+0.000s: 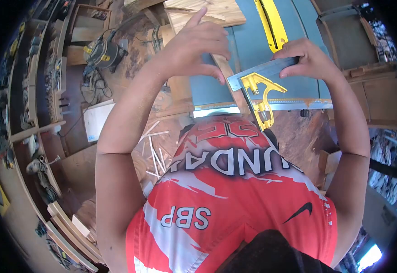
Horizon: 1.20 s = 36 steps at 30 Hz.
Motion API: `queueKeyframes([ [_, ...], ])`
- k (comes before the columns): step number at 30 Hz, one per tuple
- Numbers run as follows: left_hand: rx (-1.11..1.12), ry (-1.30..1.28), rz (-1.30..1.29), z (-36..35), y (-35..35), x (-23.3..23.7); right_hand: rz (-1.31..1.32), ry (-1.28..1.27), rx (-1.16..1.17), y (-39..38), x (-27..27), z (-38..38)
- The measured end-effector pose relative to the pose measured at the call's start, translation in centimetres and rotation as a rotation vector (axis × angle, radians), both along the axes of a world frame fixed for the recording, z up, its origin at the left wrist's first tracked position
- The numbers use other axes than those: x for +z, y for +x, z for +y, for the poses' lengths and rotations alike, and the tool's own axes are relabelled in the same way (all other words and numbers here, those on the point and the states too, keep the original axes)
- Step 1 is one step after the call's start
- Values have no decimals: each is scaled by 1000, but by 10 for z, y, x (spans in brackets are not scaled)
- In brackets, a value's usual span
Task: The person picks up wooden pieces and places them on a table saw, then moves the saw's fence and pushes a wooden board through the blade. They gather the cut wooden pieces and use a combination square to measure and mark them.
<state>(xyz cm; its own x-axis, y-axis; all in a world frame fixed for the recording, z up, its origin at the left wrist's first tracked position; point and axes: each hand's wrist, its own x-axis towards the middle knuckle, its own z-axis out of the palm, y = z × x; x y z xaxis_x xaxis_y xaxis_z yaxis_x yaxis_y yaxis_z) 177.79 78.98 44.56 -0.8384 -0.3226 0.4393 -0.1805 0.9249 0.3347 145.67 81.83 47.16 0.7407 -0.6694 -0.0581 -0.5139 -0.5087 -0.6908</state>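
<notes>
My left hand (198,49) is around the far part of a narrow wooden strip (237,94), its thumb along one side and one finger sticking out. The strip's far end is hidden under that hand. My right hand (308,60) pinches the end of the steel blade of a combination square (267,68). The square's yellow head (263,98) points toward my body, and the blade's other end lies across the strip. Below both hands is the blue-grey top of a table saw (294,86), with a yellow slotted piece (271,25) beyond my right hand.
A plywood board (230,11) lies at the far left of the saw top. A scale rail (289,103) runs along the near edge. On the floor to the left are a shop vacuum (103,53) and thin offcuts (155,150). Loaded shelves (35,86) stand farther left.
</notes>
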Motion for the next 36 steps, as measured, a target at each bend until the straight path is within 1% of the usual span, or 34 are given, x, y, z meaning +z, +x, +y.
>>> queueKeyframes([
  [1, -26, 39, -37, 0, 0, 0, 9, 0, 17, 0, -1, -1],
  [2, -11, 40, -26, 2, 1, 0, -2, -23, 20, 1, -4, 2],
  [4, -36, 16, -99, 0, -4, 2, -3, -43, 39, 0, -3, 1],
  [5, -24, 16, -87, -1, -6, 2, 6, -41, 27, 1, 0, 2],
  [7, -115, 48, 29, -4, -10, 2, 27, -44, 23, -1, 3, 3],
  [11, -104, 52, 15, -1, -10, 1, 6, -20, -40, -4, -1, 11],
  [13, -22, 39, 23, 1, -9, -7, -12, -17, -70, -5, -3, 15],
  [16, 2, 11, -34, 2, -13, -9, -34, -25, -107, -2, -2, 27],
  [17, -8, 6, -37, 1, -15, -10, -21, -58, -91, -2, 0, 27],
  [19, -18, 21, 37, 1, -18, -10, -8, -96, -84, 1, 5, 26],
  [21, -23, 26, 27, 0, -21, -9, 7, -53, -40, 3, 9, 25],
  [25, -17, 36, -7, -1, -24, -7, -32, -40, -57, 2, 10, 27],
  [27, -24, 39, -11, -1, -25, -5, 9, -22, -49, 3, 13, 28],
  [30, -28, 35, -6, -3, -30, -5, -20, -60, -16, 1, 7, 25],
  [34, -29, -9, -6, -5, -33, -7, -39, -29, -14, -3, 1, 23],
  [36, -33, -2, 0, -4, -34, -7, -92, -48, -11, -4, -3, 24],
])
